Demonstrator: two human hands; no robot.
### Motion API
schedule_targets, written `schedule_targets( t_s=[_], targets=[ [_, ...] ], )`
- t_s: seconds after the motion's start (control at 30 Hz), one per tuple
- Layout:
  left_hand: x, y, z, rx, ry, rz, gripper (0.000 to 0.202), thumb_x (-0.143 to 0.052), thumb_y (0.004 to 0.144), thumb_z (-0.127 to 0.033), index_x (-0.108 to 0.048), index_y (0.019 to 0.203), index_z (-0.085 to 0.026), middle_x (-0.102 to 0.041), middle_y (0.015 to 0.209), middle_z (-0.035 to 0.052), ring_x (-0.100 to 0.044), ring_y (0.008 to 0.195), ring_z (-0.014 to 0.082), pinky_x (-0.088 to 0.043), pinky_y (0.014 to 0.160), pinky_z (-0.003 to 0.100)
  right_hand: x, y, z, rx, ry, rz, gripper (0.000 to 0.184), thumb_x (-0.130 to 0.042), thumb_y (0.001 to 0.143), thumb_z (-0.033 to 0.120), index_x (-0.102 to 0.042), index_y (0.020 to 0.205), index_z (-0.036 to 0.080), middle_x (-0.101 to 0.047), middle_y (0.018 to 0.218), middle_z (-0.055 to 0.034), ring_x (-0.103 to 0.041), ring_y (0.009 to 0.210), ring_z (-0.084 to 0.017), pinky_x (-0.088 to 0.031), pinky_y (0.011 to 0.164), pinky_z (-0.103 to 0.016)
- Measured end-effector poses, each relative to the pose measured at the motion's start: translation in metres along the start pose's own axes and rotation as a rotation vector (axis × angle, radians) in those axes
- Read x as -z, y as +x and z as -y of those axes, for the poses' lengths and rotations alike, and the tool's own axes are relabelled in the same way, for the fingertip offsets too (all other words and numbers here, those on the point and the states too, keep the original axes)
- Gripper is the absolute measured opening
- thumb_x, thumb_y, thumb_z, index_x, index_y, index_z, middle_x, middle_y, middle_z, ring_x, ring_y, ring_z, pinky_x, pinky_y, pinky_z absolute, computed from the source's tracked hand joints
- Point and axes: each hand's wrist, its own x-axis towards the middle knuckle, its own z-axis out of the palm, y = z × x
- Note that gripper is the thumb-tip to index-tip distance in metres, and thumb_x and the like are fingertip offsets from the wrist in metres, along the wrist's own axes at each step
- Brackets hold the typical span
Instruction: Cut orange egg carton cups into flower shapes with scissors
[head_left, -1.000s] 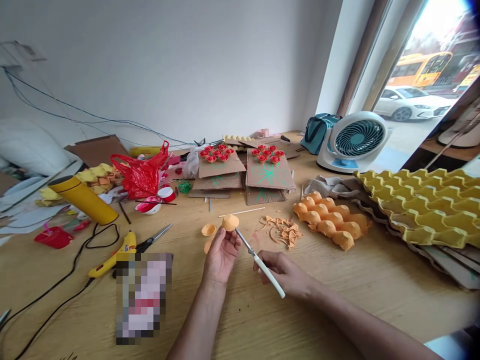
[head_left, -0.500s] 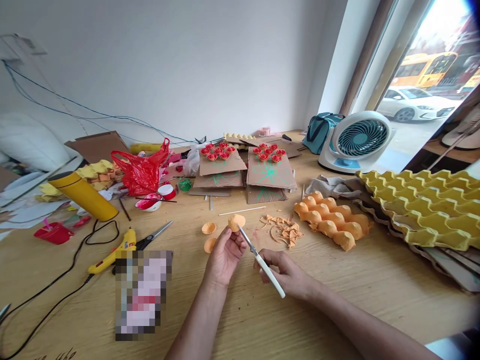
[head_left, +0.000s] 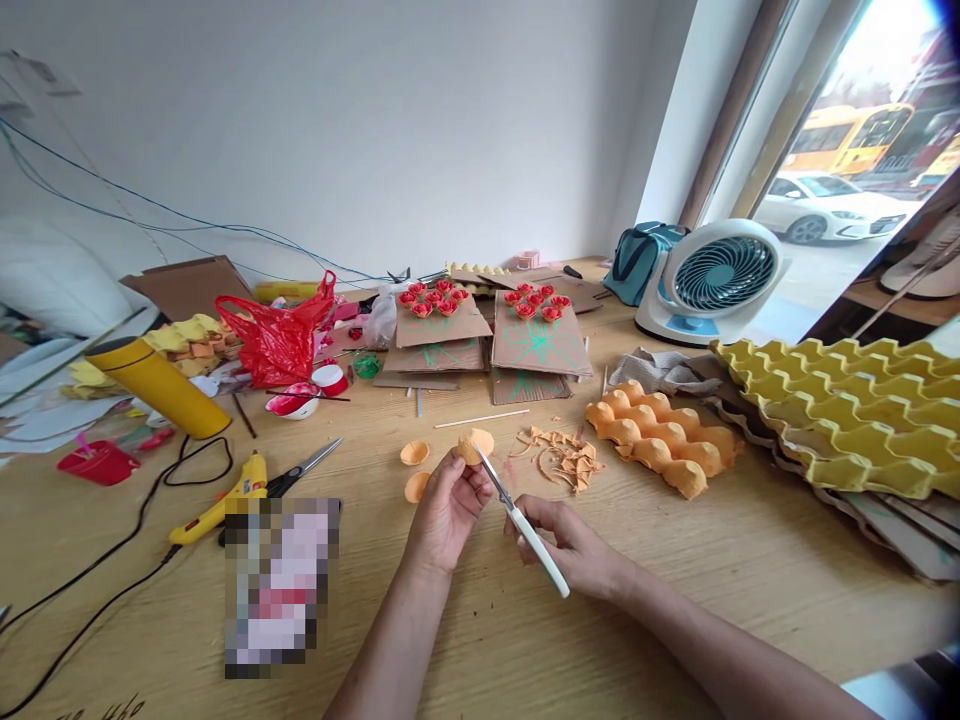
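My left hand pinches a small orange egg-carton cup and holds it up above the wooden table. My right hand is closed on white-handled scissors, whose blades touch the cup's lower edge. Two cut orange cups lie on the table just left of my left hand. A heap of orange trimmings lies to the right of the held cup. An orange egg-carton strip sits further right.
A yellow glue gun and black-handled scissors lie at left, with a black cable. Cardboard sheets with red paper flowers stand at the back. Yellow egg trays, a desk fan, a yellow bottle and a red bag surround the work area.
The orange cup has shifted slightly right in my left hand's fingers, with the scissor blades staying at its edge. Both hands hold nearly the same place.
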Motion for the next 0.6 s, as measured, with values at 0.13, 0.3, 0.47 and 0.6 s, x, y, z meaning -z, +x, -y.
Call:
schedule_targets(
  t_s=[0.13, 0.3, 0.47, 0.6],
  targets=[
    [0.000, -0.001, 0.000, 0.006, 0.003, 0.011, 0.025, -0.088, 0.065, -0.023, -0.067, 0.074, -0.013, -0.059, 0.068, -0.0018, -0.053, 0.061, 0.0071, -0.051, 0.056, 0.019, 0.000, 0.000, -0.001, 0.002, -0.003, -0.006, 0.014, -0.055, 0.085, 0.032, -0.057, 0.082, 0.018, -0.053, 0.070, 0.0024, -0.046, 0.064, -0.012, -0.035, 0.058, -0.024],
    [0.001, -0.001, 0.000, 0.011, -0.008, 0.010, 0.026, -0.087, 0.066, -0.025, -0.066, 0.075, -0.013, -0.057, 0.068, -0.0026, -0.052, 0.061, 0.0066, -0.051, 0.056, 0.019, -0.005, 0.000, -0.007, 0.043, 0.056, -0.044, 0.021, -0.053, 0.091, 0.036, -0.053, 0.080, 0.018, -0.048, 0.067, 0.0033, -0.041, 0.061, -0.011, -0.033, 0.056, -0.022],
    [0.002, 0.000, 0.001, 0.012, -0.017, 0.018, 0.025, -0.085, 0.069, -0.025, -0.064, 0.074, -0.013, -0.056, 0.068, -0.0024, -0.052, 0.061, 0.0070, -0.050, 0.056, 0.019, -0.010, -0.002, -0.010, 0.014, 0.148, -0.050, 0.039, -0.053, 0.095, 0.054, -0.050, 0.077, 0.019, -0.044, 0.064, 0.0042, -0.036, 0.056, -0.010, -0.030, 0.051, -0.022],
    [0.001, 0.000, 0.000, 0.005, -0.020, 0.025, 0.023, -0.083, 0.071, -0.025, -0.064, 0.075, -0.014, -0.056, 0.069, -0.0023, -0.052, 0.062, 0.0069, -0.050, 0.056, 0.019, -0.012, -0.004, -0.010, -0.009, 0.171, -0.070, 0.044, -0.054, 0.094, 0.060, -0.051, 0.077, 0.019, -0.043, 0.062, 0.0049, -0.035, 0.054, -0.009, -0.029, 0.049, -0.022]
  ],
)
